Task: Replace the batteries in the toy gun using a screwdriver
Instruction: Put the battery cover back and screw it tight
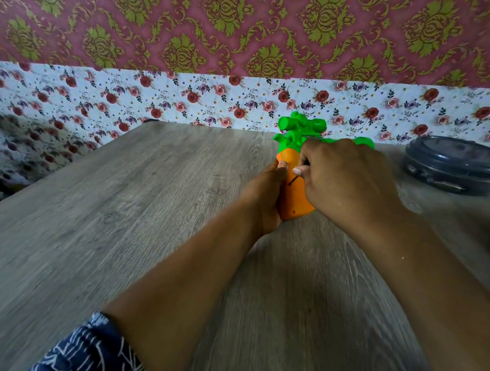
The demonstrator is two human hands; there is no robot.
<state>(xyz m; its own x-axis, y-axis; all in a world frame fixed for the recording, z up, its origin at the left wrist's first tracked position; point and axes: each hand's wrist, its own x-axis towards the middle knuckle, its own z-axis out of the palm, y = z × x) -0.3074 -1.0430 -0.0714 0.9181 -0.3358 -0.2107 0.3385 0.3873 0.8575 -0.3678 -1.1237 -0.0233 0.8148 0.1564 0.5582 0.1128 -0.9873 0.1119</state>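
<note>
A patterned blue sleeve (90,348) shows at lower left. The left hand (266,198) grips the orange plastic grip of the toy gun (296,200), which stands on the grey wood-grain bench (122,206); its green top is knobbly. The right hand (344,180) pinches a thin dark screwdriver (293,180) against the grip. A round dark lidded container (454,165) sits far right.

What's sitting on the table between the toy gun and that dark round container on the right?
Nothing lies there that the head view shows: between the toy gun and the dark round container is bare table, though the right hand covers part of that stretch.
</note>
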